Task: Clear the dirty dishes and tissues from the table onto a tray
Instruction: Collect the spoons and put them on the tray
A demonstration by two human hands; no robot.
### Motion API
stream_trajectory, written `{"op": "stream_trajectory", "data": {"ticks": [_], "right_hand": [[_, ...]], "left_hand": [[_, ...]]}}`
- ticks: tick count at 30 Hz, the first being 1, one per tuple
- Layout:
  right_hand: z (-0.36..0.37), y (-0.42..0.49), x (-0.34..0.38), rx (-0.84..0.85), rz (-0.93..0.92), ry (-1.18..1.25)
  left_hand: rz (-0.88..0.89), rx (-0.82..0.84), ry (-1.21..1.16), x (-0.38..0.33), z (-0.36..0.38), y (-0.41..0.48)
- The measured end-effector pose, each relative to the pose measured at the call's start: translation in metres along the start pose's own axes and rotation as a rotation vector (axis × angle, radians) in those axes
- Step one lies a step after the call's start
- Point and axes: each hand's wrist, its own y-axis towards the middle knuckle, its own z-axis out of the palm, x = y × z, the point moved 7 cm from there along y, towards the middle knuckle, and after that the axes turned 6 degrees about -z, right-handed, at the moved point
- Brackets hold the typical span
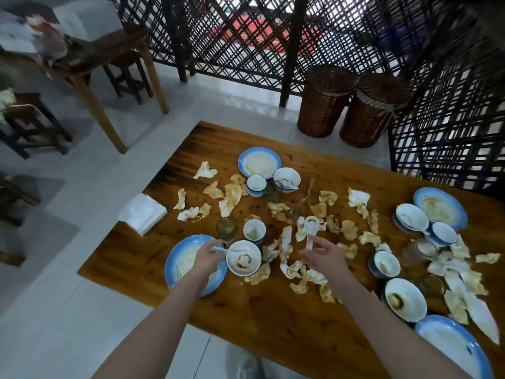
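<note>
Only partly in-frame: btm-R plate (448, 348).

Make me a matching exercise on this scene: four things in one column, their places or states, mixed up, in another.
1 napkin stack
2 wicker baskets
3 left hand
4 right hand

A on the floor beyond the table
B holds a spoon at the stained bowl
C at the table's left edge
D holds another spoon over crumpled tissues

Pairs: 1-C, 2-A, 3-B, 4-D

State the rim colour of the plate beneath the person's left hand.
The plate has a blue rim, whitish centre; head view.
</note>
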Motion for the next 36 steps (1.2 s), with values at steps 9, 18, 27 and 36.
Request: {"op": "stream_trajectory", "data": {"ticks": [9, 18, 27, 36], "right_hand": [[-0.008, -0.002, -0.004, -0.063, 0.033, 0.036], [-0.036, -0.028, -0.007, -0.064, 0.025, 0.065], [-0.155, -0.093, -0.033, -0.177, -0.030, 0.138], [-0.316, -0.180, -0.118, -0.394, 0.003, 0.175]], "left_hand": [[0.031, -0.048, 0.153, -0.004, -0.001, 0.023], [-0.108, -0.074, -0.091, -0.006, -0.009, 0.001], [-0.184, 0.181, -0.303, -0.005, 0.120, -0.071], [-0.114, 0.446, 0.020, 0.025, 0.311, -0.181]]}}
